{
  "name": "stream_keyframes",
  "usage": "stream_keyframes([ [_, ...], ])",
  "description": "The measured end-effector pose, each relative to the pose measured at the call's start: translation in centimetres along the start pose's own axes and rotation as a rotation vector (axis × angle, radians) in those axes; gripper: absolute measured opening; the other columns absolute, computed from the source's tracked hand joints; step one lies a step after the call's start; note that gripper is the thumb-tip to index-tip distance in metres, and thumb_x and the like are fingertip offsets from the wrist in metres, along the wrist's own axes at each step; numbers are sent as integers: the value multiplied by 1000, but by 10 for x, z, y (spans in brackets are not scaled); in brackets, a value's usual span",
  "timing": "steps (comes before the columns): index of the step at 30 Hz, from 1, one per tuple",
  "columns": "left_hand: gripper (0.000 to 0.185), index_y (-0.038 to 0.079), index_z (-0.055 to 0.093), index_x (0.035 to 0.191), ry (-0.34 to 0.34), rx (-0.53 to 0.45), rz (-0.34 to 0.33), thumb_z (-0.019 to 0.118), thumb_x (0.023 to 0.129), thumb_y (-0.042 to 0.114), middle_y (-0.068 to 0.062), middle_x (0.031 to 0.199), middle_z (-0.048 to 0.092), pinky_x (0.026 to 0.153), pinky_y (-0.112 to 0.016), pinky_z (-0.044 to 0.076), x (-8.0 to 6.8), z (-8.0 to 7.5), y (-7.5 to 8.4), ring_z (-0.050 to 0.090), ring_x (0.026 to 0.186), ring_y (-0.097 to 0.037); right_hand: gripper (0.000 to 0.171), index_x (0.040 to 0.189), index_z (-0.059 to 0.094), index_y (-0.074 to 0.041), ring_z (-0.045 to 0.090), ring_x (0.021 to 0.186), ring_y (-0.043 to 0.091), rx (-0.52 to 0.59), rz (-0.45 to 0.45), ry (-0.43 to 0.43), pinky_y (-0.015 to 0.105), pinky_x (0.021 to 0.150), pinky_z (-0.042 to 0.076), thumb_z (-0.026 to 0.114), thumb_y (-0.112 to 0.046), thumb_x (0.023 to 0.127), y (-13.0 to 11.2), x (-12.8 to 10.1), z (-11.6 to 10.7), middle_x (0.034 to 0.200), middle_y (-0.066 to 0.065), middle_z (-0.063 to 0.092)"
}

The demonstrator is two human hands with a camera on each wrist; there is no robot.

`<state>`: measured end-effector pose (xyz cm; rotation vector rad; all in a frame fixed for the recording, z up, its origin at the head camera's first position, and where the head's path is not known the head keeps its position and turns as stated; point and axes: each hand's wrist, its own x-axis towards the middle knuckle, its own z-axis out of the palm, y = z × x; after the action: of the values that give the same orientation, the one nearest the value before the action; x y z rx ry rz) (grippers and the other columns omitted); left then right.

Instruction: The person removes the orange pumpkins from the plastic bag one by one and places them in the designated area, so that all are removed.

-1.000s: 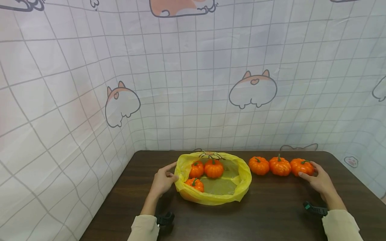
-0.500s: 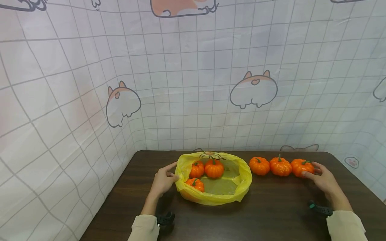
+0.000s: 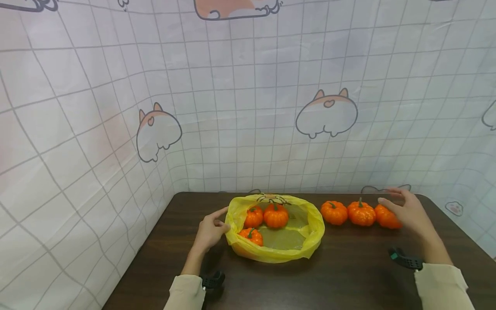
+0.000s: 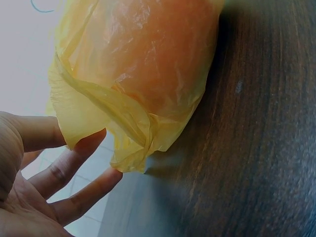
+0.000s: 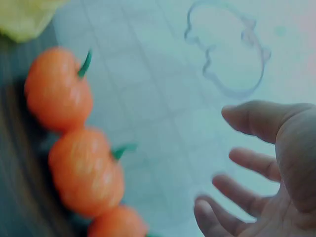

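A yellow plastic bag (image 3: pixel 273 255) lies with its mouth wide on the table, three small orange pumpkins (image 3: pixel 275 216) inside it. At the bag's left side my left hand (image 3: pixel 209 232) pinches the rim between thumb and fingers; in the left wrist view the film (image 4: pixel 103 108) partly covers the fingertips. To the right of the bag, three more pumpkins (image 3: pixel 334 213) with green stems stand in a row. My right hand (image 3: pixel 411 214) is raised over the row's right end, fingers spread and holding nothing, partly hiding the rightmost pumpkin (image 3: pixel 387 218).
Everything stands on a dark wooden table (image 3: pixel 310 286). Behind and to the left hangs a white gridded cloth (image 3: pixel 248 107) printed with cartoon dogs. Each wrist wears a dark band (image 3: pixel 404 259).
My right hand has let go of the rightmost pumpkin and lifted up from beside it, now above it. My left hand and the bag have stayed in place.
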<state>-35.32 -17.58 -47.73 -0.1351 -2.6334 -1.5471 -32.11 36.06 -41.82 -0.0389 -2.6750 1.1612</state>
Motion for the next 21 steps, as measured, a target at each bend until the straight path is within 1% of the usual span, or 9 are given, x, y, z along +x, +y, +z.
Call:
stream_keyframes([
  [3,58,35,53,137,1,1,-2,69,86,13,-6,82,68,46,-28,34,0,-1,1,36,48,-14,72,146,31,2,41,122,53,13,-109,-23,67,91,39,49,-48,97,-27,-5,4,142,35,38],
  [4,58,35,53,137,1,2,-3,69,86,14,-6,82,68,46,-28,34,0,-1,1,36,48,-14,69,145,33,0,45,121,50,19,-143,-25,62,91,42,50,-46,97,-35,-7,7,140,33,42],
  [7,58,35,52,138,-4,0,-4,69,86,13,-7,82,69,45,-27,33,-1,-1,2,36,47,-14,60,143,39,-5,52,116,39,23,-237,-41,42,88,50,53,-42,97,-56,-11,17,134,23,51],
  [9,59,35,52,138,-5,-5,-7,69,86,13,-7,82,69,44,-27,33,-1,-1,2,35,47,-14,55,141,43,-9,56,112,33,21,-293,-46,30,84,51,55,-40,96,-67,-13,27,130,17,55],
  [10,58,35,53,137,-5,-6,-7,69,86,13,-7,82,69,44,-27,33,-1,-1,2,35,46,-14,53,140,45,-11,57,110,30,19,-319,-49,27,82,51,56,-39,96,-72,-14,33,129,14,56],
  [12,58,35,53,137,-4,-8,-8,69,86,13,-7,82,69,45,-27,32,-1,-1,2,34,46,-14,49,138,47,-12,58,109,30,32,-364,-65,30,83,52,57,-36,96,-80,-15,44,127,13,58],
  [14,58,35,53,137,-2,-7,-7,69,86,13,-6,82,68,45,-27,32,-1,-1,2,34,47,-14,45,136,49,-14,59,108,29,61,-396,-88,37,85,52,58,-34,96,-89,-18,55,126,12,58],
  [16,58,35,53,137,1,-5,-6,69,86,13,-6,82,68,45,-27,32,0,0,2,34,47,-13,42,133,51,-16,60,107,28,91,-424,-102,39,86,52,59,-32,96,-96,-20,68,124,10,59],
  [21,58,35,54,137,-1,-8,-12,69,85,12,-6,81,68,43,-26,31,0,1,1,33,45,-13,33,126,55,-20,61,102,21,207,-486,-114,32,85,52,62,-26,94,-110,-25,104,119,5,60],
])
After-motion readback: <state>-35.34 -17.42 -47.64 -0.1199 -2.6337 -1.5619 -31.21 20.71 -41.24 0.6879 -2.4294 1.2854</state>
